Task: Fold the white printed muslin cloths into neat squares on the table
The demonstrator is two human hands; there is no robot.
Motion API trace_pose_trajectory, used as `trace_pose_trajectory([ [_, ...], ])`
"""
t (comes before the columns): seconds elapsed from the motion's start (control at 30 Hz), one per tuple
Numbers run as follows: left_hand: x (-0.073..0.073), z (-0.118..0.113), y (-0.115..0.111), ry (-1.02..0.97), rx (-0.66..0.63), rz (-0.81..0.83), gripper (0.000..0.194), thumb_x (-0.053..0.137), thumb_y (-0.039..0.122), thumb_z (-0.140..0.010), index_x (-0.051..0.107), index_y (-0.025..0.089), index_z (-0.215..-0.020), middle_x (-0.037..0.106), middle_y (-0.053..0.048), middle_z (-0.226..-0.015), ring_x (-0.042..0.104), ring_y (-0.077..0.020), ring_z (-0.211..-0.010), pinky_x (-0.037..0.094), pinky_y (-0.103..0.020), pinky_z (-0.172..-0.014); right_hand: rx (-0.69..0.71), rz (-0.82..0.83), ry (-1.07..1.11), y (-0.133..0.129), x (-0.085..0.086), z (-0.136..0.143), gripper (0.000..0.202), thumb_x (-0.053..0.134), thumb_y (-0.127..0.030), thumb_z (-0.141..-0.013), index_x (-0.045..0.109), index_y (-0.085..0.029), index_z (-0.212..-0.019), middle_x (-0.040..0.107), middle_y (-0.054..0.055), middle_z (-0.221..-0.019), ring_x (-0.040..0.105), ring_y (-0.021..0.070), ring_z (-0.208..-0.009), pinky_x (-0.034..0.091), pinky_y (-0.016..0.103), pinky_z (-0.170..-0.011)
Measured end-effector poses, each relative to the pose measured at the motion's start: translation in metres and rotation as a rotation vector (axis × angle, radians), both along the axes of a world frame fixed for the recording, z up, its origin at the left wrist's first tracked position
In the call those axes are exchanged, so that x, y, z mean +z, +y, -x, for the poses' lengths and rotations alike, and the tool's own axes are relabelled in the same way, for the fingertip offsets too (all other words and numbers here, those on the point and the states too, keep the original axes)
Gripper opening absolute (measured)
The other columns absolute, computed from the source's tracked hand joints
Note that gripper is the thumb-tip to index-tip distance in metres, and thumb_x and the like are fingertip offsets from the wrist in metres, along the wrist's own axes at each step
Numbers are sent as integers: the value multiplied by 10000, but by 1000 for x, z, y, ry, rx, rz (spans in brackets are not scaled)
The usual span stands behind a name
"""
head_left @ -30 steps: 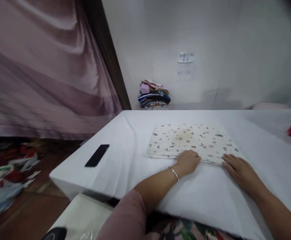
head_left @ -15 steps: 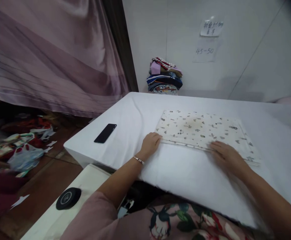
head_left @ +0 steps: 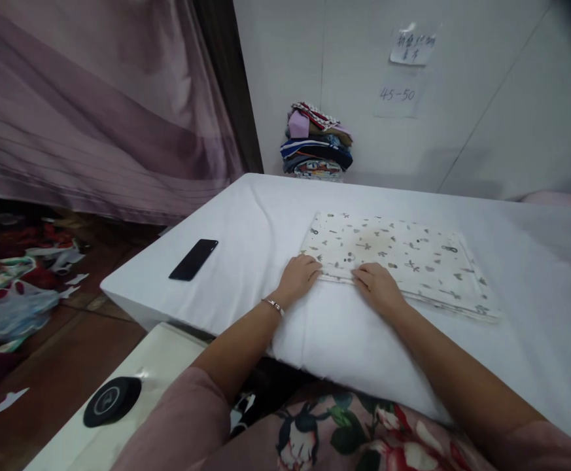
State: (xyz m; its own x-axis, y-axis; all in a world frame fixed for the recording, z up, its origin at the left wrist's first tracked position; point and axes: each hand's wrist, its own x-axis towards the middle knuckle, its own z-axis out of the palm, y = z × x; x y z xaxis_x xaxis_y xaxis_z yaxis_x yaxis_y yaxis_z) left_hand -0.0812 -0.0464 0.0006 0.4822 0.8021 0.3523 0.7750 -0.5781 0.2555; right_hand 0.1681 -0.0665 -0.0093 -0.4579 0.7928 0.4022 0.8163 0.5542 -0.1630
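Observation:
A folded white cloth with small grey-brown prints lies flat on the white-covered table. My left hand is at its near left corner, the fingers curled over the edge. A bracelet sits on that wrist. Close by to the right, my right hand grips the same near edge, thumb and fingers drawn together. My fingertips partly cover the cloth's edge. The right end of the cloth lies free, its layers showing along the near side.
A black phone lies left on the table. Folded clothes are stacked by the wall behind. A round black object rests on a pale surface at lower left. Bags lie on the floor, near a pink curtain.
My right hand has moved left along the cloth's near edge, close to my left hand. The left hand stays at the corner. The view has shifted slightly.

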Motion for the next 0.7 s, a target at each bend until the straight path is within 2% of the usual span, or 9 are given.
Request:
trace_pose_trajectory([
  [0.13, 2, -2, -2, -11, -18, -39, 224, 572, 241, -856, 592, 208, -1077, 602, -47, -1101, 512, -194, -1041, 393, -347, -866, 27, -79, 40, -1, -5, -2, 301, 447, -295, -926, 618, -153, -1128, 596, 127, -1089, 502, 254, -974, 410, 370, -801],
  [0.33, -1, -3, -1, -3, 13, -19, 97, 590, 228, -837, 593, 190, -927, 618, -41, -1012, 528, -195, -981, 396, -344, -833, 50, -82, 48, -1, -3, 5, 253, 432, -241, -926, 662, -167, -1001, 616, 112, -1031, 508, 239, -939, 403, 366, -787],
  [0.47, -2, -2, 0, -16, 27, 9, 84, 541, 232, -873, 609, 201, -911, 626, -31, -972, 538, -181, -951, 393, -336, -824, 44, -85, 72, 0, -2, 7, 272, 411, -222, -935, 675, -157, -957, 634, 110, -994, 512, 229, -903, 404, 358, -769],
  [0.7, 4, 0, -5, 88, 11, -35, 223, 427, 230, -933, 639, 190, -874, 627, -41, -923, 526, -177, -906, 378, -328, -796, 43, -84, 29, -5, -1, 6, 280, 413, -200, -928, 689, -157, -918, 637, 108, -942, 504, 227, -865, 401, 351, -746],
])
